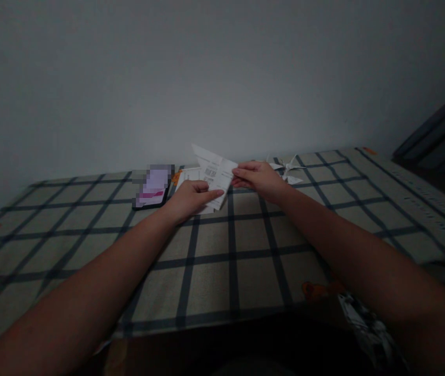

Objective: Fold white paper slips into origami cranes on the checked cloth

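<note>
A folded sheet of white printed paper (215, 169) is held up between both hands, a pointed corner rising at its upper left. My left hand (191, 198) grips its lower left part, thumb across the front. At the right edge, my right hand (259, 180) pinches the paper between thumb and fingers. Behind and below my left hand, more printed paper (186, 176) lies on the cloth. Just beyond my right hand are white folded paper shapes (288, 167) with thin points, partly hidden by that hand.
A phone (155, 187) with a lit, blurred screen stands or lies left of my left hand; I cannot tell which. A checked tablecloth (210, 277) covers the table. Behind it rises a plain wall (207, 78). Dark folded fabric (442, 125) hangs at the far right.
</note>
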{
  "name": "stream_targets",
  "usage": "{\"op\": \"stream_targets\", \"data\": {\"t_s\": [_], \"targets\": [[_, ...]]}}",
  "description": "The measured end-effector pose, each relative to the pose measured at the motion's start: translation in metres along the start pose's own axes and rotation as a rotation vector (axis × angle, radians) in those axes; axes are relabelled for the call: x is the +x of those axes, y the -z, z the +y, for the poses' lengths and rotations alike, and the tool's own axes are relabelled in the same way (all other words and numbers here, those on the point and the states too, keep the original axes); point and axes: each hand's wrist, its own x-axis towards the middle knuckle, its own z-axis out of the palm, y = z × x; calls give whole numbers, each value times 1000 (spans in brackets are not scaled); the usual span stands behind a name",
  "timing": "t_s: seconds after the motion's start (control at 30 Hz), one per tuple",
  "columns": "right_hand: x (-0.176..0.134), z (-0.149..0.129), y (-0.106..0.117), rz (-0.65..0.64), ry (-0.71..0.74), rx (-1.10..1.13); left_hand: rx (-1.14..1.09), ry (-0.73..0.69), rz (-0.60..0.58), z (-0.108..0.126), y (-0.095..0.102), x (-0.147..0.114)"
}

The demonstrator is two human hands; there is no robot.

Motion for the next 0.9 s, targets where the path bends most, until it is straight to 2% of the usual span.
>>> {"op": "stream_targets", "data": {"t_s": [0.17, 0.4, 0.67, 0.9], "targets": [[-1, -1, 0, -1, -17, 30, 60, -24, 9, 0, 0, 0], [-2, -3, -1, 18, -46, 10, 36, -66, 24, -4, -1, 1], [-1, -4, -1, 30, -79, -3, 89, 4, -31, 0, 1, -1], [-2, -4, -2, 38, -65, 0, 16, 55, -64, 2, -1, 0]]}}
